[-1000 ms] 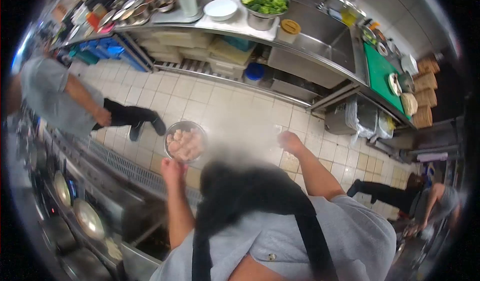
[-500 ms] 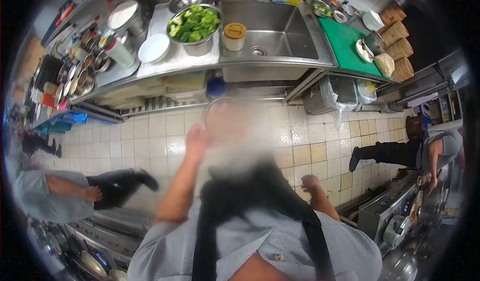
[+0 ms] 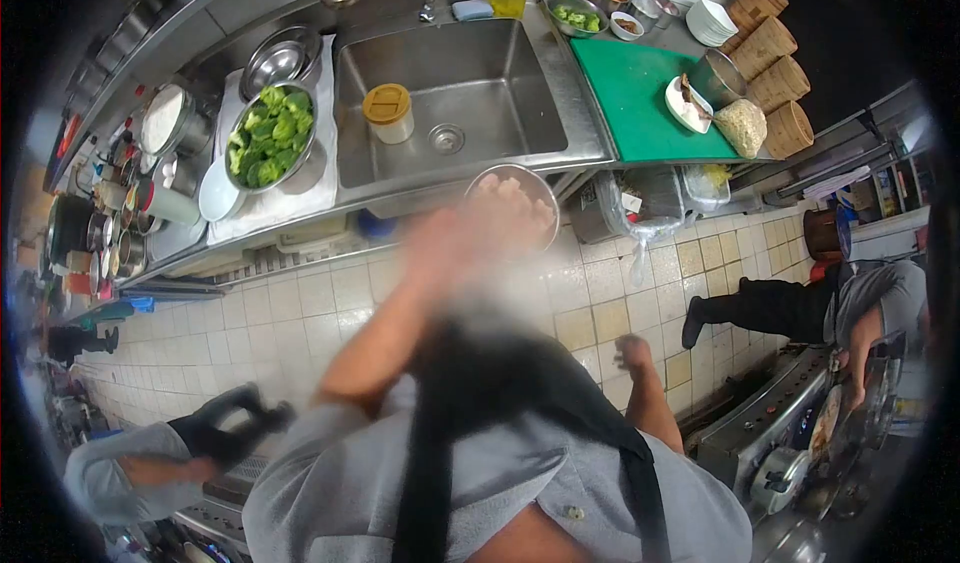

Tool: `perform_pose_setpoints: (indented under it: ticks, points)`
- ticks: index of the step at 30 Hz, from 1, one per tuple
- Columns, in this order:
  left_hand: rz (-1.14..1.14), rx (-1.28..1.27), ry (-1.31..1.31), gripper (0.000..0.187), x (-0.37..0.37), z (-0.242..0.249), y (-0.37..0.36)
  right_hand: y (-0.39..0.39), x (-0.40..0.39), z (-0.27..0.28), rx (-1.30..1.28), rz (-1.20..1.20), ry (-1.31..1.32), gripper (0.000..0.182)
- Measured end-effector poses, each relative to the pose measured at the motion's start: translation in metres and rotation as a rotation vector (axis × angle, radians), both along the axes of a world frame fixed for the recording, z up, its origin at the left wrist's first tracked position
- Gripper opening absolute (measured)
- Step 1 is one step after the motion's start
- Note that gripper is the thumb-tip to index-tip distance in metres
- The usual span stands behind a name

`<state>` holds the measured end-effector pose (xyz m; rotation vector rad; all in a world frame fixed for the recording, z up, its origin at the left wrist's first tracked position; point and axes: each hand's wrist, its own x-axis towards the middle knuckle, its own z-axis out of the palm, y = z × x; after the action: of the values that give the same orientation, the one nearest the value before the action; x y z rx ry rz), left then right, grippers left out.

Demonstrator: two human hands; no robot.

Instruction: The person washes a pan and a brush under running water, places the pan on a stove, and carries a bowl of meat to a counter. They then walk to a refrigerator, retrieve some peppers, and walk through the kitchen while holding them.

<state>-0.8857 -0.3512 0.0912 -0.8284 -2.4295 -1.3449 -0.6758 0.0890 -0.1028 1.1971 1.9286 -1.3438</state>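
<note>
At the sink's front edge, a round metal bowl (image 3: 553,238) holds pale pink pieces (image 3: 512,201) that look like raw meat. My left hand (image 3: 440,248) grips this bowl by its near left side; the hand is blurred and a hazy smear hides the bowl's lower part. My right hand (image 3: 632,351) hangs low over the tiled floor at my right side, holding nothing, its fingers loosely bent and apart. Inside the steel sink (image 3: 520,118) stands a white tub with a yellow lid (image 3: 388,113). A metal bowl of broccoli (image 3: 268,143) sits on a white cloth to the left.
Right of the sink lies a green cutting board (image 3: 640,113) with a white plate (image 3: 688,105) on it. Bamboo steamers (image 3: 775,88) are stacked beyond. One person (image 3: 850,303) works at the stove on the right; another (image 3: 150,463) is at lower left. A lined bin (image 3: 650,203) stands under the counter.
My view has shifted right and closer to the sink. The bowl of pale pieces has moved right and up, to the sink's front edge. The person at lower left has shifted.
</note>
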Motion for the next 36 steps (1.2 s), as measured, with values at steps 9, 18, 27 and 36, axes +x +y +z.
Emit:
perform_pose_setpoints:
  ticks: [9, 18, 27, 36]
  points:
    - [-0.144, 0.658, -0.681, 0.019, -0.145, -0.084, 0.073, -0.062, -0.155, 0.069, 0.036, 0.194, 0.329, 0.034]
    - [-0.123, 0.866, -1.221, 0.016, -0.264, -0.032, 0.178, -0.063, -0.203, 0.136, 0.088, 0.037, 0.416, 0.033]
    - [-0.086, 0.880, -1.265, 0.018, -0.292, -0.055, 0.225, -0.028, -0.291, 0.165, -0.142, -0.055, 0.619, 0.031]
    - [0.134, 0.696, -1.179, 0.037, -0.292, -0.047, 0.226, 0.010, -0.424, 0.188, -0.324, -0.131, 0.719, 0.044]
